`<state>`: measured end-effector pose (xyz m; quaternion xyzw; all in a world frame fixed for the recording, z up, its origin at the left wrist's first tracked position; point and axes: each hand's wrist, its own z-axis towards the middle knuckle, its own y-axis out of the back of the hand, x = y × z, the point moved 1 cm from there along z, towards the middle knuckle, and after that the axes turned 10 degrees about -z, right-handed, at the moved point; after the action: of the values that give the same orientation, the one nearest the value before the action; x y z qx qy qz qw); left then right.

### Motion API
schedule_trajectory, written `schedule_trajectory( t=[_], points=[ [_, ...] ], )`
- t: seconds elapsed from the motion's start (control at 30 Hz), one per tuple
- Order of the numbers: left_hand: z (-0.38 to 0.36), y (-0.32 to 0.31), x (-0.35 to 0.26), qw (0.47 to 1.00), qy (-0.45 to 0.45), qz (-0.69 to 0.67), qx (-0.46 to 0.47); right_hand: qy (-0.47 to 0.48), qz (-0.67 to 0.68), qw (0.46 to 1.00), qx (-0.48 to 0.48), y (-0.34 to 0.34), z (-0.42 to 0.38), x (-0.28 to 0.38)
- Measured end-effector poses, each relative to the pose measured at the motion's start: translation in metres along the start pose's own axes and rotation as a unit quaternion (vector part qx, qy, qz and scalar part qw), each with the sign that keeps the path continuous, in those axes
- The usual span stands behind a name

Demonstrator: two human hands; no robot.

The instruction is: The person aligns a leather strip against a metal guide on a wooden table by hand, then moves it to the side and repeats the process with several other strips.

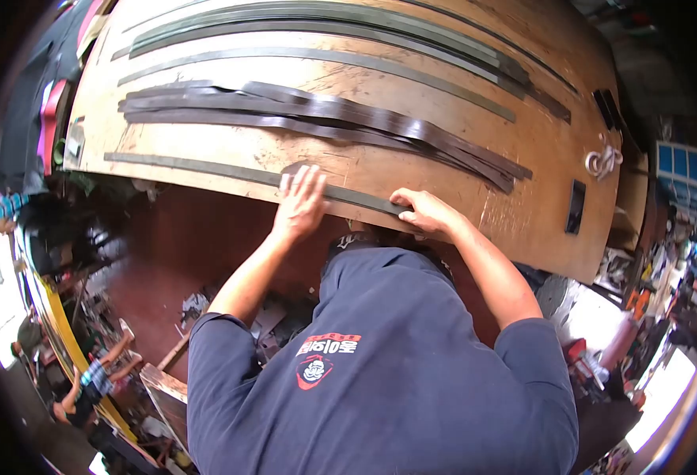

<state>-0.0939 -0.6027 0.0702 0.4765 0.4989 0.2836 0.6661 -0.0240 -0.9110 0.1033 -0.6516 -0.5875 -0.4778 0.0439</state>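
Note:
A long, narrow dark strip [206, 167], leather-like, lies along the near edge of the wooden table [443, 180]. My left hand [303, 204] rests on it near the middle, fingers stretched out and lying flat; a dark rounded patch shows by the fingertips. Farther right, my right hand [426, 212] grips the same strip, thumb on top and the other fingers curled at the table edge, partly hidden. Just beyond both hands lies a bundle of shiny dark brown strips [325, 113], wavy and overlapping.
A single grey-green strip [309, 57] and several stacked strips [325, 28] lie farther back. At the right are a phone-like dark rectangle [576, 207] and white loops [602, 161]. Another person [99, 376] is at the lower left. Clutter covers the floor at right.

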Motion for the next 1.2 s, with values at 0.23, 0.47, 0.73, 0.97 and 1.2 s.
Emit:
schedule_trajectory(
  t=[0.23, 0.47, 0.73, 0.97, 1.2],
  points=[
    [0.049, -0.039, -0.056, 0.975, -0.135, -0.174, 0.025, -0.029, 0.008, 0.998, -0.047, -0.009, -0.008, -0.003],
    [0.051, -0.037, -0.057, 0.974, -0.145, -0.174, -0.013, -0.064, 0.032, 0.995, -0.073, 0.011, -0.051, -0.050],
    [0.049, -0.033, -0.064, 0.979, -0.124, -0.164, -0.004, -0.078, 0.060, 0.991, -0.091, 0.007, -0.068, -0.069],
    [0.055, -0.034, -0.081, 0.976, -0.121, -0.183, -0.009, -0.075, 0.096, 0.989, -0.087, 0.000, -0.066, -0.077],
    [0.062, -0.046, -0.091, 0.972, -0.144, -0.188, 0.002, -0.078, 0.085, 0.989, -0.096, -0.001, -0.066, -0.077]
  ],
)
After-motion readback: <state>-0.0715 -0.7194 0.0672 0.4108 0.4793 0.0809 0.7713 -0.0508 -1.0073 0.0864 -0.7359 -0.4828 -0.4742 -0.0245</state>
